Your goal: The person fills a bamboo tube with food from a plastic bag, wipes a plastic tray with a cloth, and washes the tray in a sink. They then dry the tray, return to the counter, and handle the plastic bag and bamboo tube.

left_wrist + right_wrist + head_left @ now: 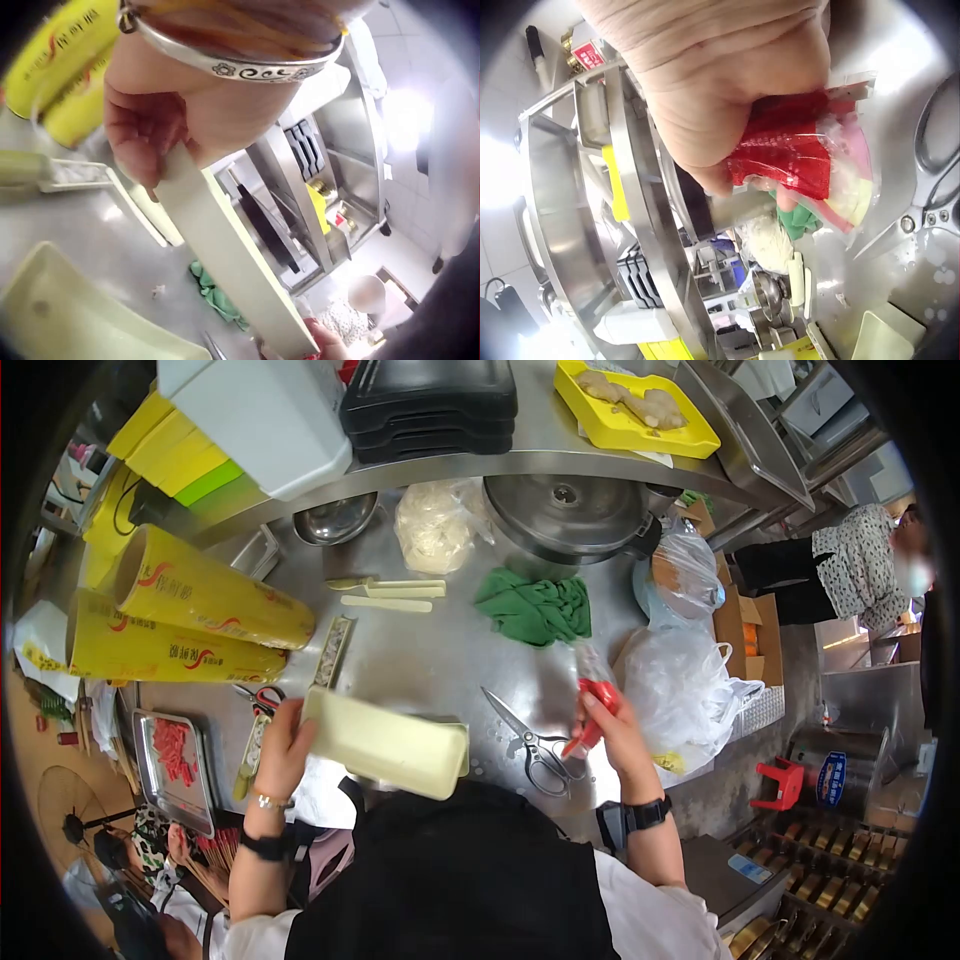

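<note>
Left hand [284, 748]: while thumb and fingers pinch one end of the tray [385, 742], the tray extends to the hand's right, above the table [440, 660].
Right hand [622, 742]: its fingers grip the red packet [795, 154].
Scissors [529, 737]: on the table, just left of the right hand.
Cloth [532, 607]: crumpled, ahead and left of the right hand.
Pot [565, 520]: beyond the cloth.

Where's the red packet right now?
Head view, right of centre: the red packet is in the person's right hand, between the silver scissors on its left and the white plastic bag on its right.
</note>
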Demonstrator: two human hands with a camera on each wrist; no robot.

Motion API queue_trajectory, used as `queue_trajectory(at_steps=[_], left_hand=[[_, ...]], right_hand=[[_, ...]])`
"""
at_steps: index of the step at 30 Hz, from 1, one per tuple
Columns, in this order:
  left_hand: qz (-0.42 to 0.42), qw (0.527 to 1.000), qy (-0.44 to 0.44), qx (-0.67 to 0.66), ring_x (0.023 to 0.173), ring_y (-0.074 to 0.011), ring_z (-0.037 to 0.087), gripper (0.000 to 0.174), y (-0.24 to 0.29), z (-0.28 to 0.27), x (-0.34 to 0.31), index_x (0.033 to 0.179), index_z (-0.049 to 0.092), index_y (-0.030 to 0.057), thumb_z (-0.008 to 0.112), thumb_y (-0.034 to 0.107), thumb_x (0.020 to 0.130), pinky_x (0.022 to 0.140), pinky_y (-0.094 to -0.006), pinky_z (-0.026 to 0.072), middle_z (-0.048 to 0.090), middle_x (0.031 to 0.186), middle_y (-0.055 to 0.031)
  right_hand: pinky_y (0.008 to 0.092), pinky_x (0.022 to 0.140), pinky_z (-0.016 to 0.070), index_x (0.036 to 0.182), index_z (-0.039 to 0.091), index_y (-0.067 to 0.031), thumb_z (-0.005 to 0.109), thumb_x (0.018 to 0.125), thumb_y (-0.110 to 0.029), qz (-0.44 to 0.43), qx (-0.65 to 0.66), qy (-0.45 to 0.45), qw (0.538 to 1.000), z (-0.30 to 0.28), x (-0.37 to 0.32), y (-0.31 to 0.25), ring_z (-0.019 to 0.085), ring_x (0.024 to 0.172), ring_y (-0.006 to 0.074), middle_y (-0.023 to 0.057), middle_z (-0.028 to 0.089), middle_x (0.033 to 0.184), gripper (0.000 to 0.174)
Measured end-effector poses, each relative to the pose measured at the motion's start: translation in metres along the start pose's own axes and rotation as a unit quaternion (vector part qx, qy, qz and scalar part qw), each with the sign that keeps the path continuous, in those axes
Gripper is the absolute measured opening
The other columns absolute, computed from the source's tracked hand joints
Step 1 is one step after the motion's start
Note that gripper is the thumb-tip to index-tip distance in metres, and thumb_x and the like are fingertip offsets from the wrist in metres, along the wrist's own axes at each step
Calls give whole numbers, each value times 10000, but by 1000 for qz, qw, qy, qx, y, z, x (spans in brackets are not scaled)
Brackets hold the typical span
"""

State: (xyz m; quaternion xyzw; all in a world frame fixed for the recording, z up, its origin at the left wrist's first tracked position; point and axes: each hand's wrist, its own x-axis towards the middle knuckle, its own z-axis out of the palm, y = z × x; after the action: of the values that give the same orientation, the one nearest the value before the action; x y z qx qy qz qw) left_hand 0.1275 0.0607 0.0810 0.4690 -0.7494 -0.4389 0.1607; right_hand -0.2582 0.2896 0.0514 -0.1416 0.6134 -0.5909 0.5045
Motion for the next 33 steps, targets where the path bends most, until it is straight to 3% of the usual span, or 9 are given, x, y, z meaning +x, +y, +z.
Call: queue_trajectory(at_steps=[9,12,15,20,25,27,29,32,33], left_hand=[[-126,964,179,-149,810,-57,545,197,-46,7,-131,1136,526,-18,526,102,979,734,-204,450,618,938,-16],[-131,960,186,-164,837,-62,567,216,-35,17,-144,1153,522,-23,520,117,988,750,-211,461,630,956,-26],[-138,956,195,-168,864,-78,589,233,-30,20,-157,1172,522,-24,513,123,991,767,-227,478,640,978,-42],[-135,945,203,-217,895,-108,622,222,-22,30,-161,1168,518,-29,489,103,992,796,-252,506,650,1008,-65],[-138,939,230,-215,875,-81,597,225,-22,40,-171,1174,523,-23,495,106,992,776,-233,490,637,994,-48],[-135,936,252,-206,871,-84,592,228,-17,39,-182,1180,531,-18,496,97,986,781,-235,485,634,988,-44],[-160,928,283,-184,935,-103,557,230,-44,44,-202,1173,542,-13,507,89,970,820,-257,465,609,1032,-39],[-141,905,364,-169,922,-111,551,247,-35,45,-221,1179,549,-12,529,120,972,808,-258,456,610,1023,-59],[-144,896,384,-171,902,-115,560,257,-29,46,-227,1182,562,-15,531,138,977,794,-265,463,619,997,-71]], right_hand=[[298,620,504,1012,655,-21,736,846,-339,23,-271,-144,951,32,98,34,626,674,143,56,644,778,368],[393,722,509,1021,660,-36,725,791,-476,-55,-512,-120,849,45,99,20,654,776,325,149,682,857,501],[385,772,515,1082,648,-50,751,764,-457,-130,-672,-33,728,63,79,0,653,881,325,158,680,949,526],[443,862,486,1202,594,-138,753,762,-345,-348,-594,48,724,53,92,-20,571,1031,357,147,597,1110,512],[485,897,458,1195,603,-178,714,774,-239,-307,-655,74,687,48,141,-3,532,1061,425,185,582,1125,440],[476,877,457,1133,629,-160,671,759,-156,-331,-719,62,609,33,172,6,547,1022,410,190,596,1084,377],[474,859,447,1037,647,-85,597,754,-45,-460,-619,23,636,20,181,9,577,963,369,173,621,982,289],[406,968,418,1145,600,-49,598,773,12,-479,-458,61,746,-14,196,13,554,1084,330,155,598,1154,377],[397,979,414,1195,579,-35,591,813,-20,-469,-486,93,732,-29,180,-9,545,1090,293,123,583,1172,383]])
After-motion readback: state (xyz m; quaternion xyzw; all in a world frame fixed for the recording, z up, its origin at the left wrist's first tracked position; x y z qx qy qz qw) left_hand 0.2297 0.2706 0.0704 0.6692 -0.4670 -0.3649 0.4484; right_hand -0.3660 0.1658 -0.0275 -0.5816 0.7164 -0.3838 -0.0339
